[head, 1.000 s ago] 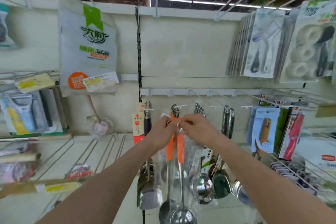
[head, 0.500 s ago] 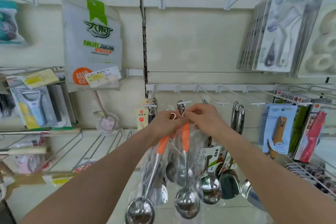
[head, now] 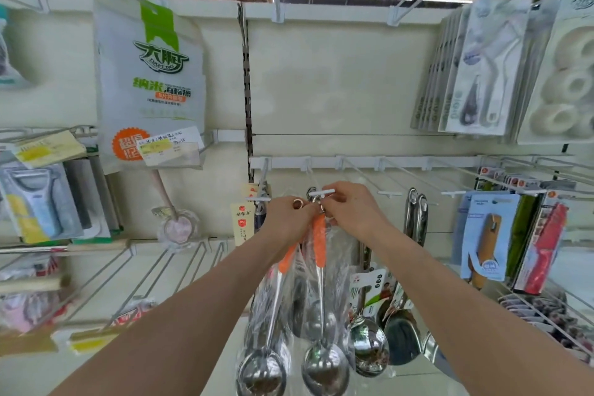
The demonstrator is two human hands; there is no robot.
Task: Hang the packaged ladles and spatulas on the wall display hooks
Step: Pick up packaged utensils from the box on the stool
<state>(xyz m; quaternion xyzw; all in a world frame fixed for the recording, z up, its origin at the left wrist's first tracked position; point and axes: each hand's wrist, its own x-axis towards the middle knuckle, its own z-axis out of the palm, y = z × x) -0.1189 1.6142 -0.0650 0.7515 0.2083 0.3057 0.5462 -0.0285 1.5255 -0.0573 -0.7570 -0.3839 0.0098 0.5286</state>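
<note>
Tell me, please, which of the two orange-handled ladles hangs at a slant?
The left ladle, held by the left hand: its handle slants down-left, while the right ladle under the right hand hangs straight.

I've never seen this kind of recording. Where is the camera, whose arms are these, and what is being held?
No machine here. The one picture comes from a wide-angle camera worn on a person's head, so both bare arms are that person's own. No table is in view, only a shop wall with white hooks. The left grip, a bare hand, holds the top of a tilted ladle, orange-handled and wrapped in clear plastic. The right grip pinches the top of a second ladle, hanging straight, at the tip of the nearest hook. Fingers hide whether it is hooked yet. More ladles hang to the right.
</note>
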